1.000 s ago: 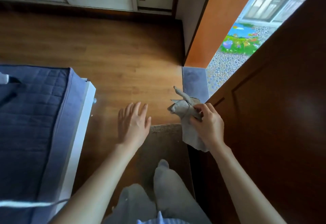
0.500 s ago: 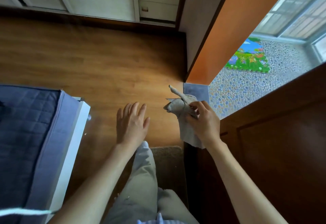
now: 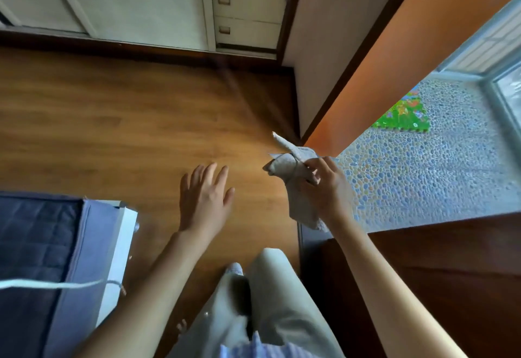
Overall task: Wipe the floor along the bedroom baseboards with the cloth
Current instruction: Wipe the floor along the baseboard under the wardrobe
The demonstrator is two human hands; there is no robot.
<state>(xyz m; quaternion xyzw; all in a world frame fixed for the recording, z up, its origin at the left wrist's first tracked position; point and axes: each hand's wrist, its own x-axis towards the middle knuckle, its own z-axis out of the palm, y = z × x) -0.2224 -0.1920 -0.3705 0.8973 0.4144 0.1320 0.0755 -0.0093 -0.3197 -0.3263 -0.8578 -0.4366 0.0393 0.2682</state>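
A crumpled grey cloth point(image 3: 293, 171) hangs in the air above the wooden floor point(image 3: 127, 121); my right hand point(image 3: 327, 185) grips it, with one corner sticking up and the rest drooping below the palm. My left hand point(image 3: 204, 197) hovers over the floor with fingers spread and holds nothing. A dark brown baseboard point(image 3: 169, 52) runs under the white wardrobe at the far wall. Another dark baseboard strip point(image 3: 294, 104) runs down the right wall to the doorway corner.
A bed with a blue quilt point(image 3: 42, 245) and a white frame point(image 3: 121, 247) fills the lower left. A dark wooden door point(image 3: 437, 273) stands at the right, beside a pebble-tiled floor point(image 3: 423, 171) with a green mat point(image 3: 403, 119). My trouser leg point(image 3: 267, 295) is below.
The view has advanced toward the far wall and doorway, showing more pebble floor. My leg has stepped forward. Both hands keep their pose, the right one still holding the cloth.
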